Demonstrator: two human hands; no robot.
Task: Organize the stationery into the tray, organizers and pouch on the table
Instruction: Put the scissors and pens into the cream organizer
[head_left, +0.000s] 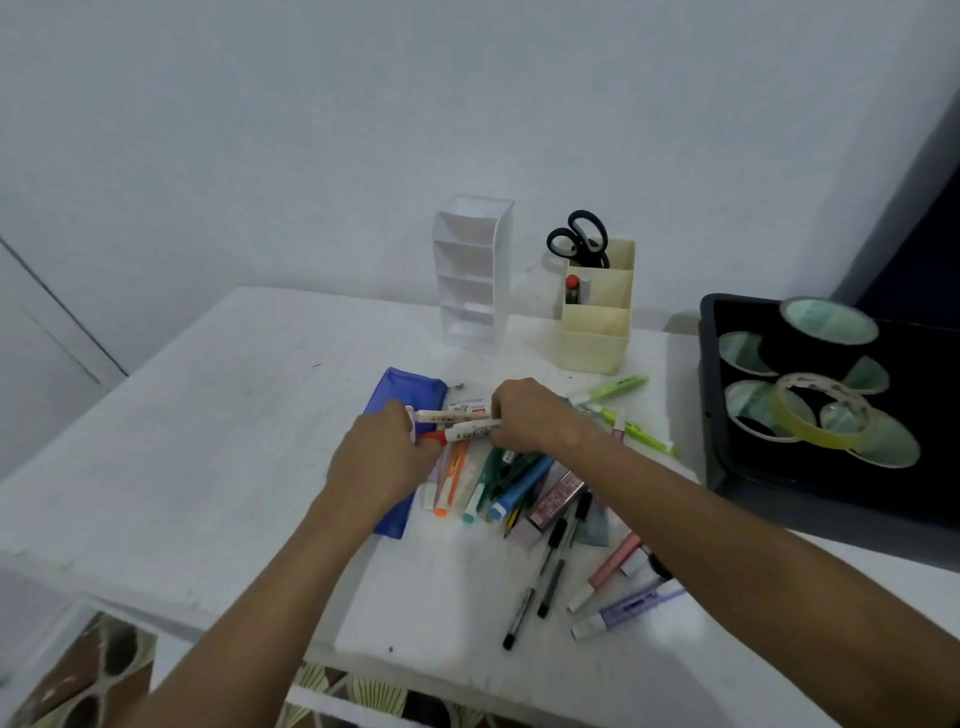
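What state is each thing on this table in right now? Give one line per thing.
Pouch: flat on the table, partly under the left hand.
White organizer: upright, shelves bare.
Cream organizer: upright, holding scissors.
Tray: holds tape rolls.
Two pens: held between both hands.
Left hand: gripping the pens.
Right hand: gripping the pens.
Loose pens: heaped on the table.

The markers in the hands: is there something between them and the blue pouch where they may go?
Nothing visible blocks the way. The left hand and right hand hold two markers directly over the right edge of the blue pouch, with no object between. Whether the pouch opening is unzipped cannot be seen, because the left hand covers it.
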